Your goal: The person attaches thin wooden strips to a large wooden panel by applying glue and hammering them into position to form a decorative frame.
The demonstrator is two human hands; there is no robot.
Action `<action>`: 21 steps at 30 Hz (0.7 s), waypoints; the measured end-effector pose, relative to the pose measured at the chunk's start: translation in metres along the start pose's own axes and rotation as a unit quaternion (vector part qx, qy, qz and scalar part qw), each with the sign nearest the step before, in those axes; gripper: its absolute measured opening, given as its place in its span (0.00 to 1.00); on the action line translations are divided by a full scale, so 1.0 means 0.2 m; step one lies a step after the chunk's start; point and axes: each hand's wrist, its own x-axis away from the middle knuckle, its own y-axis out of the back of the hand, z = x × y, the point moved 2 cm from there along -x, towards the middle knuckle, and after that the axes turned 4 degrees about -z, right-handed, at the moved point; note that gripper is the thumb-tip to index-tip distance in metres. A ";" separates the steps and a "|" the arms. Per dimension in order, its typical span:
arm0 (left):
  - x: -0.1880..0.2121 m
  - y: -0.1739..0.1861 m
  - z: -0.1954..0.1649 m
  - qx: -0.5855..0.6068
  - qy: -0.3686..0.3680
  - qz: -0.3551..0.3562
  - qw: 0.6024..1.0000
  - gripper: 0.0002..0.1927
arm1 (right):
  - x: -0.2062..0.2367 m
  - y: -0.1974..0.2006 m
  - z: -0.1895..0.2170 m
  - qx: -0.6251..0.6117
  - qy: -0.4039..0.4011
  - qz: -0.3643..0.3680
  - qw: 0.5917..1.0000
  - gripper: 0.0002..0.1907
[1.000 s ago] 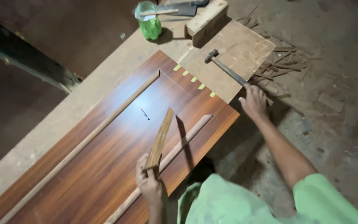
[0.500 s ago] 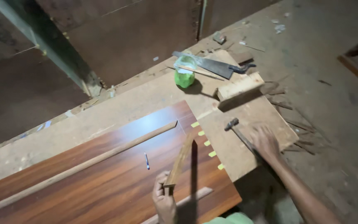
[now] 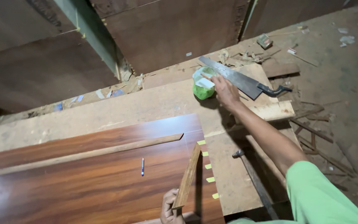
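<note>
a person's right hand, which half a sec ago lay by the hammer at the bench edge, has left it and now reaches up to the green plastic container at the far end of the workbench, fingers spread loosely over its pale rim and touching it; whether they have closed on anything inside can't be told from this angle. the hammer lies alone on the pale board, head toward the panel, handle running off toward the worker. the left hand, low in the frame, is wrapped around the bottom of a narrow wood strip, holding it tilted up on its end over the glossy red-brown laminate panel. a longer strip w/ a mitred tip rests flat across that panel, and a small blue pen lies just below it. small yellow tabs line the panel's right edge, approx evenly spaced. the container looks translucent green, squat and open-topped w/ something white at the mouth. a handsaw lies just beside it, blade partly behind the reaching hand. wood scraps litter the floor.
</note>
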 end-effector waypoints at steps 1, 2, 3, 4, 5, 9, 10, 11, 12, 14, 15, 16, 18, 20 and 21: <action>0.00 -0.01 0.01 0.002 0.001 -0.006 1.000 0.12 | 0.00 0.01 -0.01 -0.012 0.002 -0.009 1.000 0.29; 0.00 -0.02 0.02 0.014 -0.013 -0.007 1.000 0.12 | 0.00 0.03 -0.02 -0.030 -0.028 0.000 0.999 0.25; -0.02 -0.03 0.03 0.029 -0.028 -0.009 0.999 0.11 | 0.00 0.05 -0.05 -0.047 -0.056 0.009 0.997 0.22; -0.02 -0.04 0.04 0.043 -0.041 -0.011 0.998 0.11 | 0.00 0.07 -0.06 -0.063 -0.084 0.019 0.994 0.18; -0.02 -0.04 0.05 0.030 -0.037 -0.012 0.999 0.10 | -0.01 0.10 -0.06 -0.044 -0.053 0.016 0.997 0.21; 0.02 -0.04 0.08 0.002 -0.014 -0.014 1.000 0.08 | -0.08 0.13 -0.10 0.037 0.049 0.031 0.998 0.22; 0.03 -0.04 0.09 0.005 -0.008 -0.015 1.000 0.07 | -0.11 0.13 -0.10 0.062 0.071 0.040 0.995 0.20; 0.04 -0.05 0.10 0.025 -0.016 -0.025 0.999 0.07 | -0.14 0.11 -0.11 0.100 0.101 0.053 0.988 0.17; 0.05 -0.04 0.11 0.043 -0.023 -0.035 0.998 0.07 | -0.16 0.09 -0.12 0.136 0.131 0.067 0.980 0.14; 0.06 -0.04 0.13 0.047 -0.029 -0.039 0.998 0.07 | -0.22 0.05 -0.11 0.177 0.177 0.081 0.965 0.09; 0.07 -0.03 0.13 0.030 -0.022 -0.033 0.999 0.07 | -0.24 0.03 -0.10 0.182 0.190 0.085 0.961 0.08; 0.08 -0.02 0.13 0.012 -0.015 -0.026 0.999 0.06 | -0.26 0.00 -0.09 0.187 0.203 0.089 0.957 0.06; 0.09 -0.01 0.12 0.019 -0.019 -0.033 0.999 0.07 | -0.28 -0.03 -0.06 0.199 0.232 0.095 0.947 0.06; 0.10 -0.01 0.12 0.023 -0.008 -0.036 0.999 0.06 | -0.30 -0.03 -0.05 0.231 0.255 0.094 0.934 0.08; 0.11 -0.01 0.12 0.024 0.003 -0.036 0.999 0.06 | -0.31 -0.02 -0.06 0.257 0.265 0.088 0.925 0.08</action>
